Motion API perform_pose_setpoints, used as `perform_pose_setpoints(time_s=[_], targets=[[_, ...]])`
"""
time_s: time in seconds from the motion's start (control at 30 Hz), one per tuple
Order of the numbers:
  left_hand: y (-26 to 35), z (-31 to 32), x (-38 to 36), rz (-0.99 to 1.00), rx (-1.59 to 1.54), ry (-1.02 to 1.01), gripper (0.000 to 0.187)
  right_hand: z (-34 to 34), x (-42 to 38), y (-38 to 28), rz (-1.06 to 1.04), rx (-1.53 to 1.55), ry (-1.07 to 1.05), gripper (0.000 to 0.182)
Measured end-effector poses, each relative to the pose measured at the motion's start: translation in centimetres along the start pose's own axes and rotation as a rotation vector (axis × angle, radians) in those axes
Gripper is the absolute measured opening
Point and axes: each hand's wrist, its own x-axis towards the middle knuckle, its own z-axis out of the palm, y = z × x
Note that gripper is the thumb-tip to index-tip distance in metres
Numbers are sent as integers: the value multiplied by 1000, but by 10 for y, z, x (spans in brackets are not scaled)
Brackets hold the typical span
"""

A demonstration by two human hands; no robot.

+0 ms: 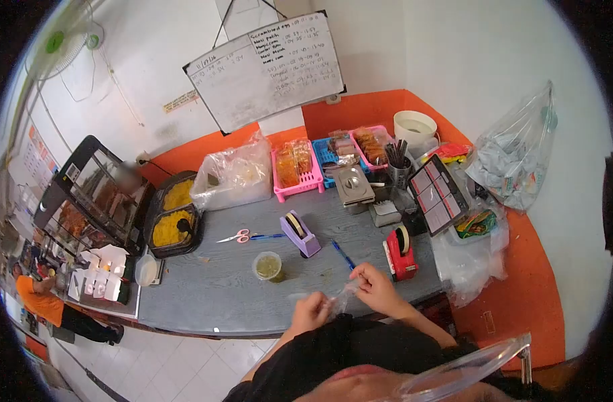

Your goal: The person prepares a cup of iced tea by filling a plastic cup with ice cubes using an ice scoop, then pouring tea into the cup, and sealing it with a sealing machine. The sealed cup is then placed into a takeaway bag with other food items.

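At the table's front edge, my left hand (311, 311) and my right hand (375, 288) are both closed, pinching a small see-through plastic bag (340, 301) stretched between them. What the bag contains, if anything, I cannot make out. Left of my hands stands a plastic cup (269, 268) of greenish contents. A blue pen (343, 255) lies just beyond my right hand. Farther back is a purple tape dispenser (300, 234), and to the right a red tape dispenser (401, 252). Pink-handled scissors (238, 236) lie beside a second blue pen (268, 236).
Along the back of the grey table (206, 295) sit a black tray of yellow food (174, 251), a bagged white container (232, 174), pink basket (298, 187), steel container (354, 187) and a menu stand (437, 195). A person in orange (41, 299) stands far left.
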Motion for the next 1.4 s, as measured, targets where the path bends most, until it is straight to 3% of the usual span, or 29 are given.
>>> perform_pose_setpoints(time_s=[0.07, 0.13, 0.27, 0.33, 0.37, 0.43, 0.47, 0.57, 0.67, 0.77, 0.83, 0.9, 0.97, 1.03, 1.1, 1.17, 1.23, 1.3, 1.37, 1.4], targets=[[-6, -1, -3, 68, 26, 36, 23, -10, -1, 7, 15, -45, 25, 19], [-5, -1, -1, -134, -295, 355, 25, -22, -3, 26, 60, -63, 78, 19], [-7, -4, 3, -222, -331, 405, 24, -8, 2, 14, -39, -113, 137, 22], [8, -10, 9, -79, -42, 273, 27, 8, 7, 8, -223, -137, 197, 25], [7, -8, 10, -76, -42, 272, 27, 13, 8, 6, -285, -146, 219, 26], [4, -3, 13, 144, 74, 229, 32, 21, 6, 12, 35, 24, 100, 24], [2, -6, 12, 143, 73, 228, 32, 17, 7, 20, 36, 24, 101, 24], [-4, -24, 13, 61, 151, 529, 22, -3, 12, 35, 153, -45, 165, 23], [4, -16, 14, 123, 109, 583, 15, -6, 15, 9, -241, -228, 373, 20], [19, -9, 21, 76, 46, 652, 18, 10, 20, 1, -366, -239, 288, 19], [7, -7, 12, 76, 209, 257, 16, 17, 16, 4, -337, -232, 187, 18], [2, -13, 7, 108, 245, 319, 16, 13, 13, 12, -126, -331, 87, 19], [1, -25, 8, -11, 202, 550, 17, 3, 18, 7, -109, -305, 169, 19], [4, -19, 12, -66, 174, 552, 21, 5, 16, 1, -260, -361, 311, 22], [8, -13, 27, 221, 365, 759, 26, 15, 25, -7, -283, -242, 356, 20], [13, -9, 23, 227, 337, 607, 27, 23, 20, -4, -316, -128, 409, 18], [14, -12, 18, 245, 303, 470, 29, 27, 12, 10, -221, -142, 234, 28], [11, -23, 16, 165, 230, 633, 27, 17, 15, 8, -158, -239, 280, 26], [10, -19, 11, 99, 284, 661, 26, 9, 14, -4, -26, -207, 250, 23], [4, -13, 10, 116, 94, 719, 26, 9, 14, -4, -111, -173, 276, 23]])
